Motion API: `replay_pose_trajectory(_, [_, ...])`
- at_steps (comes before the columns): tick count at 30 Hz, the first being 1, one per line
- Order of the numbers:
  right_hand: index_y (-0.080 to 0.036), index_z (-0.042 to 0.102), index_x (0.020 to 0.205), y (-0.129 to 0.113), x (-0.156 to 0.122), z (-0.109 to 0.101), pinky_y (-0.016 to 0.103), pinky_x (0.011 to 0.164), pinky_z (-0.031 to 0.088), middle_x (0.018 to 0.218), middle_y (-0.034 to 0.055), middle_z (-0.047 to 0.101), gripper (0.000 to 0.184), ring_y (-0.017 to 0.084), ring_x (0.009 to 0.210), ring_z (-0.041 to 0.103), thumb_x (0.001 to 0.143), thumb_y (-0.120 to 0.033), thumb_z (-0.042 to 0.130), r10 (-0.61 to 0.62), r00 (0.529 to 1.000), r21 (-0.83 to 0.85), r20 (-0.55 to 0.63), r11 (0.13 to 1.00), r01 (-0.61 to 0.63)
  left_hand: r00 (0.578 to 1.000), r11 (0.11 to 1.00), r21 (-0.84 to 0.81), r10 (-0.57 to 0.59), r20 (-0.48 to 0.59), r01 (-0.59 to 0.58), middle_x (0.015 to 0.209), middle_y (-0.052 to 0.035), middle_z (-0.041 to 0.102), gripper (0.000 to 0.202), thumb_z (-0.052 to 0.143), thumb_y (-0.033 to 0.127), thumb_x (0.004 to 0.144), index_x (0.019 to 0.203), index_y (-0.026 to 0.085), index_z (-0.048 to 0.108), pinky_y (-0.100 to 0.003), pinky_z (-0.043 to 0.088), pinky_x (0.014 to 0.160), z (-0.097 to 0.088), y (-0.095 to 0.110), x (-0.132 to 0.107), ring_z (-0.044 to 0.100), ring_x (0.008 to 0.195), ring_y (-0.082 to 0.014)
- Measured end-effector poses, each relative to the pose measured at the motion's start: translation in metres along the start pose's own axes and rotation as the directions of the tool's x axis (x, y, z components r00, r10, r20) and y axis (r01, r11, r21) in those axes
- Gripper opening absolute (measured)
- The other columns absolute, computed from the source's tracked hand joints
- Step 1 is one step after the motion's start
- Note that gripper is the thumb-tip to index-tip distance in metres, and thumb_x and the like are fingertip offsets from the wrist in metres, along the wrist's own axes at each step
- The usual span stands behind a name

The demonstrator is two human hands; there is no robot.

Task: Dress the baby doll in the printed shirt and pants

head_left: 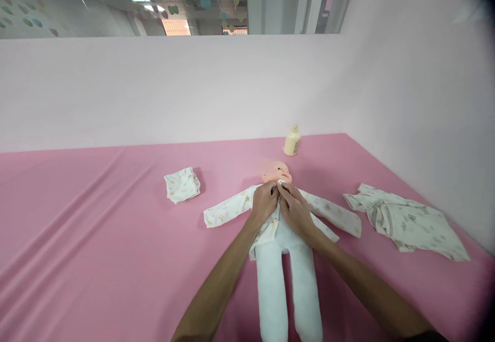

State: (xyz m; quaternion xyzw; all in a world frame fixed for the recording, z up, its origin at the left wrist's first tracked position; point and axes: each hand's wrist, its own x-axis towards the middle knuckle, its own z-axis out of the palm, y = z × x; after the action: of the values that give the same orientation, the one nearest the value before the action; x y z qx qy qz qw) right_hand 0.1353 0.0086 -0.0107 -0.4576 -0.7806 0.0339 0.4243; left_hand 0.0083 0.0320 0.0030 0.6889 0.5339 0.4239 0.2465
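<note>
A baby doll [270, 280] with a soft white body lies on its back, its head at the far end. It wears a white patterned baby shirt [229, 210], sleeves spread to both sides and the front hanging apart lower down. Just below the doll's chin, my left hand [265, 200] is closed, pinching the shirt near the collar. My right hand [296, 208] meets it there, its fingertips also pinched on the shirt's neckline. The exact bit of cloth or fastener between the fingers is hidden.
A folded white patterned cloth [182, 185] lies to the left. Behind the doll's head stands a pale yellow pump bottle [292, 141]. More patterned clothing [413, 223] lies at the right, near the white wall [425, 99]. Pink sheeting [116, 239] covers the surface, with creases at left.
</note>
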Motion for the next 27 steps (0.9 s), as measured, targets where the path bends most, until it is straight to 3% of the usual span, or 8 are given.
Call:
replay_pose_trajectory(7, [-0.020, 0.057, 0.135, 0.002, 0.001, -0.001, 0.044, 0.107, 0.046, 0.130, 0.0122, 0.056, 0.050, 0.024, 0.125, 0.052, 0.092, -0.009, 0.034, 0.007, 1.000, 0.037, 0.023, 0.999, -0.008, 0.986, 0.966, -0.243, -0.055, 0.155, 0.092, 0.068, 0.0020, 0.054, 0.022, 0.043, 0.027, 0.087, 0.071, 0.017, 0.054, -0.023, 0.034, 0.063, -0.012, 0.005, 0.002, 0.046, 0.066, -0.0110])
replay_pose_trajectory(13, [-0.024, 0.056, 0.135, 0.002, -0.001, -0.002, 0.046, 0.104, 0.048, 0.130, 0.0105, 0.056, 0.050, 0.025, 0.124, 0.051, 0.092, -0.009, 0.034, -0.033, 0.999, 0.039, 0.038, 0.999, 0.031, 0.954, 0.871, -0.413, -0.178, 0.243, 0.267, 0.064, 0.0019, 0.049, 0.023, 0.045, 0.028, 0.081, 0.064, 0.015, 0.053, -0.022, 0.030, 0.055, -0.019, 0.001, 0.008, 0.038, 0.058, -0.0089])
replay_pose_trajectory(17, [-0.018, 0.060, 0.128, 0.001, -0.003, -0.003, 0.045, 0.103, 0.048, 0.129, 0.0125, 0.056, 0.045, 0.026, 0.122, 0.050, 0.091, -0.007, 0.036, -0.086, 0.993, -0.023, 0.075, 0.996, 0.088, 0.930, 0.848, -0.413, -0.220, 0.295, 0.332, 0.059, 0.0030, 0.045, 0.027, 0.050, 0.038, 0.081, 0.065, 0.016, 0.052, -0.022, 0.028, 0.052, -0.021, -0.001, 0.010, 0.036, 0.054, -0.0082])
replay_pose_trajectory(23, [-0.013, 0.059, 0.128, -0.002, -0.004, -0.004, 0.047, 0.103, 0.048, 0.129, 0.0146, 0.055, 0.043, 0.028, 0.120, 0.050, 0.090, -0.007, 0.038, -0.140, 0.982, -0.085, 0.123, 0.985, 0.151, 0.956, 0.916, -0.303, -0.206, 0.207, 0.263, 0.059, 0.0040, 0.041, 0.036, 0.054, 0.043, 0.082, 0.061, 0.016, 0.045, -0.021, 0.028, 0.053, -0.019, 0.002, 0.012, 0.034, 0.055, -0.0072])
replay_pose_trajectory(27, [-0.012, 0.057, 0.131, 0.000, -0.006, -0.003, 0.050, 0.105, 0.046, 0.132, 0.0161, 0.053, 0.046, 0.029, 0.125, 0.048, 0.090, -0.007, 0.037, -0.152, 0.983, -0.100, 0.106, 0.982, 0.163, 0.952, 0.910, -0.331, -0.169, 0.255, 0.250, 0.059, 0.0041, 0.042, 0.032, 0.051, 0.041, 0.085, 0.064, 0.016, 0.048, -0.020, 0.028, 0.052, -0.019, 0.000, 0.012, 0.034, 0.054, -0.0069])
